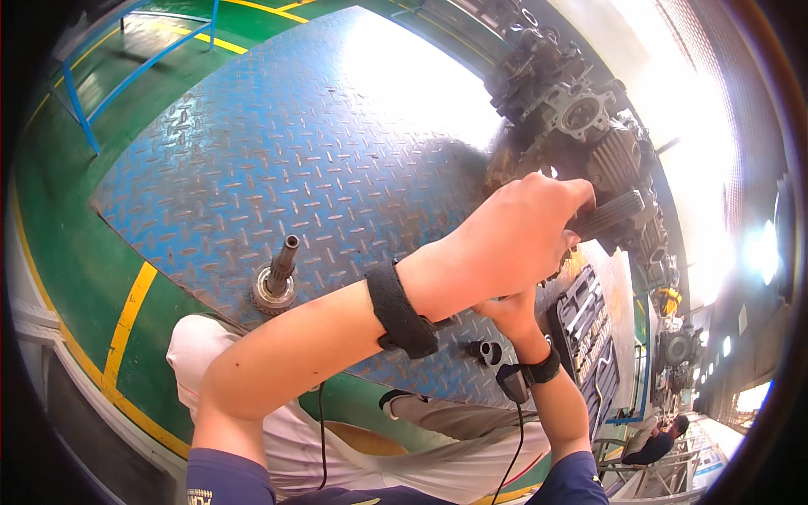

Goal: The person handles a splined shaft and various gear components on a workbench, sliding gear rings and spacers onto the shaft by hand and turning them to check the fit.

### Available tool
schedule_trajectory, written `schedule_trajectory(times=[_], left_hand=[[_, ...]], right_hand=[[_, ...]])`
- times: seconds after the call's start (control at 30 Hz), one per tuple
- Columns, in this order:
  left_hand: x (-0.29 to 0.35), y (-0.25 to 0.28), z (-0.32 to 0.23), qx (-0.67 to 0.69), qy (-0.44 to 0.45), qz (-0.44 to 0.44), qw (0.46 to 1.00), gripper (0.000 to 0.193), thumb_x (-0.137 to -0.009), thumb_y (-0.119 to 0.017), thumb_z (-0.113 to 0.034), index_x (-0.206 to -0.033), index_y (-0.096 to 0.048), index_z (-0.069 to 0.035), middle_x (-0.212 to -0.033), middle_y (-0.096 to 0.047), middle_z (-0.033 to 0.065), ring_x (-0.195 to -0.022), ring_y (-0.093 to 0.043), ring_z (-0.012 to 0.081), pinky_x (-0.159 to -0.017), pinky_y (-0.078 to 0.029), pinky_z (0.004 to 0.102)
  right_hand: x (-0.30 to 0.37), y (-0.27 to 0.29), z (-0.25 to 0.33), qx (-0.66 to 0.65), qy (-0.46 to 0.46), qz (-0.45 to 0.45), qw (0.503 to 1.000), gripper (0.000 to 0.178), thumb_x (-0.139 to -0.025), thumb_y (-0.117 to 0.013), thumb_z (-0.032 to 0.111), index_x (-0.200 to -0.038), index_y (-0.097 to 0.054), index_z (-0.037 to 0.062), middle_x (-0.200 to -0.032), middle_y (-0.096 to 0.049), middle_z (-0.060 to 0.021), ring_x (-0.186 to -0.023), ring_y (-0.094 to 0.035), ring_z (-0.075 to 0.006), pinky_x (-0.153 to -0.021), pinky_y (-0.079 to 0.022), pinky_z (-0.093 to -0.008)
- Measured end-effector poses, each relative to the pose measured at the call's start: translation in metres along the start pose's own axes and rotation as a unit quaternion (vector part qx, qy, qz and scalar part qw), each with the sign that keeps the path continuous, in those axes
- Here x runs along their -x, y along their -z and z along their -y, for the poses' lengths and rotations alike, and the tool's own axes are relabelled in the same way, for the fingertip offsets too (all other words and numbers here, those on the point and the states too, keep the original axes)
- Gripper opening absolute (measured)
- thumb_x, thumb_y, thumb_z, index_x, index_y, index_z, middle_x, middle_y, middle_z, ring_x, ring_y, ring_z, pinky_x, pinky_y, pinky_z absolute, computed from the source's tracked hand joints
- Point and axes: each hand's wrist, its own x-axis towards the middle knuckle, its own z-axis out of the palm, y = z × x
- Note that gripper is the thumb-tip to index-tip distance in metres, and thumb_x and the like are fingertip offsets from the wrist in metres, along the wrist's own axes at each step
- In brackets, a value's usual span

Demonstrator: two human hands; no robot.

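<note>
My left hand reaches across to the right, its fingers closed and curled down beside a grey ribbed metal part. Whatever the fingers grip is hidden by the back of the hand. Below it, my right hand is partly covered by the left wrist, and its fingers cannot be seen. Both hands are at the near side of a greasy metal gearbox-like assembly with a round flanged housing. A gear shaft stands upright on the blue checker-plate table, left of my left forearm.
A black socket-like piece lies near my right wrist. An open tool case with wrenches and sockets sits at the table's right. Blue railing stands at the far left. Another person is in the distance at lower right.
</note>
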Motion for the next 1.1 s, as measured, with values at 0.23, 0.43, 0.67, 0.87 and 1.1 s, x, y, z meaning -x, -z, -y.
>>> schedule_trajectory(times=[0.23,0.43,0.67,0.87,1.1], left_hand=[[0.004,0.0,-0.001,0.008,0.009,-0.006,1.0,0.025,-0.086,-0.07,-0.001,-0.11,-0.064,0.001,-0.09,-0.071,0.021,-0.088,-0.07,0.0385,-0.078,-0.054,0.0436],[0.002,0.001,-0.001,-0.01,0.0,0.008,1.0,0.024,-0.085,-0.07,-0.001,-0.108,-0.064,0.001,-0.092,-0.071,0.0218,-0.092,-0.07,0.0398,-0.081,-0.054,0.0456],[0.0,-0.005,0.012,-0.037,-0.047,-0.027,0.998,0.018,-0.082,-0.071,-0.003,-0.098,-0.064,0.003,-0.091,-0.07,0.0238,-0.092,-0.069,0.0415,-0.081,-0.056,0.0458],[-0.002,0.001,0.004,-0.04,-0.014,0.023,0.999,0.024,-0.083,-0.072,-0.005,-0.103,-0.065,0.004,-0.093,-0.071,0.0243,-0.094,-0.069,0.0427,-0.083,-0.055,0.0469],[0.002,0.0,0.007,-0.035,-0.032,0.008,0.999,0.017,-0.08,-0.072,-0.003,-0.095,-0.067,0.005,-0.09,-0.071,0.0249,-0.091,-0.07,0.0416,-0.082,-0.057,0.045]], right_hand=[[0.001,-0.004,-0.003,-0.036,0.034,-0.059,0.997,0.055,-0.072,-0.089,0.015,-0.12,-0.065,-0.0005,-0.109,-0.071,-0.0071,-0.103,-0.066,-0.0172,-0.091,-0.051,-0.0333],[0.01,-0.004,-0.043,-0.121,0.015,-0.098,0.988,0.07,-0.087,-0.077,0.039,-0.138,-0.051,-0.0018,-0.133,-0.059,-0.0101,-0.12,-0.057,-0.0212,-0.102,-0.046,-0.0374],[0.014,-0.002,-0.055,-0.168,0.003,-0.101,0.981,0.066,-0.099,-0.063,0.043,-0.145,-0.044,0.0003,-0.142,-0.053,-0.0115,-0.128,-0.054,-0.0251,-0.106,-0.046,-0.0422],[0.022,-0.002,-0.061,-0.198,-0.029,-0.122,0.972,0.059,-0.1,-0.06,0.04,-0.141,-0.048,-0.0027,-0.137,-0.058,-0.0135,-0.122,-0.06,-0.0262,-0.103,-0.049,-0.0412],[0.016,-0.005,-0.024,-0.003,0.037,-0.055,0.998,0.043,-0.089,-0.068,0.021,-0.123,-0.061,-0.0042,-0.123,-0.066,-0.0129,-0.111,-0.064,-0.0237,-0.097,-0.05,-0.0384]])
